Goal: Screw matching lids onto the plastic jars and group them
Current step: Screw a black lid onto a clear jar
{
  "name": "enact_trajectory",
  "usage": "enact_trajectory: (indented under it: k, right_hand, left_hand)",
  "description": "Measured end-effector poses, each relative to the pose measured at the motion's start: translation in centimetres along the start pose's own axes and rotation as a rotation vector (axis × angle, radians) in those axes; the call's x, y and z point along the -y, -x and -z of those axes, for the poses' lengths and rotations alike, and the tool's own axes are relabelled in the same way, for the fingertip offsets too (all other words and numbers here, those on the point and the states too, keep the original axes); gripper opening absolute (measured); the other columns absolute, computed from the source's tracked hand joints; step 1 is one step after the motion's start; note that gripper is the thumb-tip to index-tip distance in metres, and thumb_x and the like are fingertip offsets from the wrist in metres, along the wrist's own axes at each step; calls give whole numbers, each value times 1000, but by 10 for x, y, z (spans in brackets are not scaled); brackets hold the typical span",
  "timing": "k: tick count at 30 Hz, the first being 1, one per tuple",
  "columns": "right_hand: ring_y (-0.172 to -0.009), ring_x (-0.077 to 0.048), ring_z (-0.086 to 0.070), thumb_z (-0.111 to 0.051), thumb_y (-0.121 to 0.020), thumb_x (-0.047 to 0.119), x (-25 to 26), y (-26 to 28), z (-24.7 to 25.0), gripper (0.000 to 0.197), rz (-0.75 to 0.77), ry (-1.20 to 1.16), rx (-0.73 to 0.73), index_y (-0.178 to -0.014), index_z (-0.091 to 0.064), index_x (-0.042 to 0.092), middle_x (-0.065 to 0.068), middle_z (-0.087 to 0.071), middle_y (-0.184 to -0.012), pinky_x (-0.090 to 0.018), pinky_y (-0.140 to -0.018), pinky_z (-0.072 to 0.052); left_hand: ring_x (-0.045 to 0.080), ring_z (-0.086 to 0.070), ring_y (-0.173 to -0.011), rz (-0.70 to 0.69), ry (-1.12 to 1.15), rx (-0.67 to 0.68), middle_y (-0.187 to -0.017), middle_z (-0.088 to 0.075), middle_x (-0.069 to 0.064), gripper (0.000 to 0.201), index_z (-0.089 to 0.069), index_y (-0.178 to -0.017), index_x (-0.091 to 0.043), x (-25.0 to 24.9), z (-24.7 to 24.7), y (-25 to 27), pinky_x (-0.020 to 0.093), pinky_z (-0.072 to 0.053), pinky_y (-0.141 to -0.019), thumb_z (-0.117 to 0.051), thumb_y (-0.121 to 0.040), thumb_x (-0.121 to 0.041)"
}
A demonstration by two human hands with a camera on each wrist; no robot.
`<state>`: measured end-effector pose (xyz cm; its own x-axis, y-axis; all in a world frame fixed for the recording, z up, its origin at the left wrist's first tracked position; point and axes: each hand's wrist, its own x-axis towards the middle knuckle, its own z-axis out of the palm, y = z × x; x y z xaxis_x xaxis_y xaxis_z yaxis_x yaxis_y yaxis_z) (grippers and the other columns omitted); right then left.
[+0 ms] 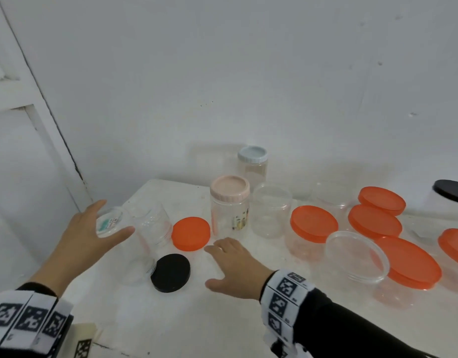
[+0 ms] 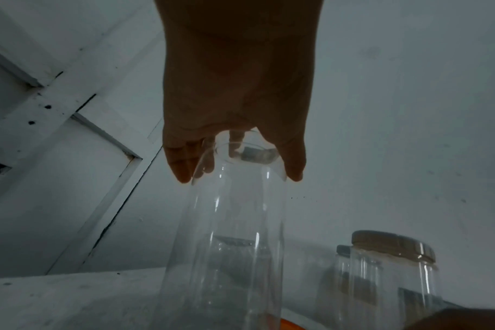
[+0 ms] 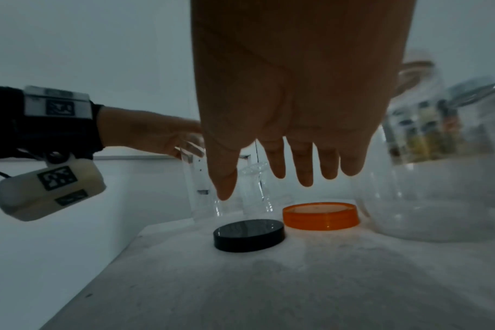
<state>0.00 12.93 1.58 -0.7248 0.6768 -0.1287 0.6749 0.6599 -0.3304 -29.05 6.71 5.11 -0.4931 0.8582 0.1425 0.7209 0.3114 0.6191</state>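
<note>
Plastic jars, clear, assorted sizes, with loose and fitted lids; all stand on the white surface (image 1: 186, 319) against a pale wall.

Item 1: tall clear lidless jar (image 1: 151, 228), upright at the left end of the surface. My left hand (image 1: 86, 236) is at its top, fingers straight and spread, thumb near the rim; the left wrist view shows fingertips (image 2: 181, 169) either side of the jar mouth. I read this as the hand arriving to steady or lift the jar, not yet a closed hold.

Item 2: round black plastic lid (image 1: 170, 273), flat on the surface just in front of that jar. My right hand (image 1: 235, 270) hovers beside it, fingers apart and extended, holding nothing. I judge it is reaching for a lid here; whether the black one fits the tall jar I cannot tell.

Item 3: small round orange plastic lid (image 1: 191, 233), flat, just behind the black lid, beside the tall jar.

Item 4: clear jar with pink screw lid (image 1: 229, 205) and clear jar with pale blue screw lid (image 1: 252, 164), both capped, standing close together at the back; apparently the finished group.

Item 5: wide clear tubs with large orange lids (image 1: 313, 223), to the right, lids resting on top; whether screwed down I cannot tell.
</note>
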Motion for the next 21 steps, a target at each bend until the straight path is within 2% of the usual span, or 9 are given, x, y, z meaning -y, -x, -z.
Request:
enact_trajectory:
  k: [4,8,12,14,17,19,21]
  right_hand:
    - [-134,-27,-29,-61,-91,38,26,-29,-11,66,28,-62,65,-143,-33,9,-11,-36,-145,-39,-110,-28]
    - [-134,-27,-29,-63,-89,38,45,-51,-21,69,1,-116,128,-143,-32,8,-10,-35,-145,-43,-107,-34]
    - [-137,-29,-25,-66,-89,36,55,-67,-27,79,-66,-174,160,-148,-22,9,-10,-28,-149,-47,-109,-33]
    - [-136,-30,-28,-68,-87,35,59,-72,-30,82,-107,-168,180,-149,-19,11,-10,-29,-149,-48,-108,-34]
    - [-131,-32,-35,-70,-86,32,63,-77,-34,81,-132,-95,193,-147,-22,10,-11,-33,-145,-48,-106,-34]
    - [-128,-31,-37,-70,-86,31,63,-78,-34,76,-129,-67,186,-144,-26,8,-12,-37,-141,-47,-104,-36]
    - [-124,-29,-39,-71,-85,31,61,-77,-31,71,-107,-36,184,-139,-31,6,-13,-39,-136,-45,-102,-40]
  left_hand:
    - [29,-51,-114,-1,170,-179,-131,-51,10,102,-37,-142,-21,4,4,16,47,-44,-92,-79,-58,-62]
    - [16,-46,-109,67,403,-314,-137,-47,5,89,-35,-140,-31,12,4,31,39,-42,-87,-71,-63,-56]
    - [15,-45,-115,133,573,-359,-142,-43,5,86,-31,-141,-35,18,-3,40,43,-39,-95,-66,-67,-61]
    - [20,-48,-118,176,623,-377,-142,-44,7,90,-30,-143,-32,19,-7,42,45,-40,-99,-63,-66,-64]
    - [30,-51,-122,222,680,-375,-138,-47,11,94,-30,-144,-29,22,-14,43,55,-42,-102,-62,-64,-66]
    - [29,-56,-115,233,705,-356,-135,-51,10,93,-30,-143,-30,23,-18,43,56,-43,-100,-63,-65,-67]
    - [17,-61,-97,237,727,-339,-132,-54,9,91,-30,-142,-30,21,-22,43,56,-45,-98,-63,-65,-66]
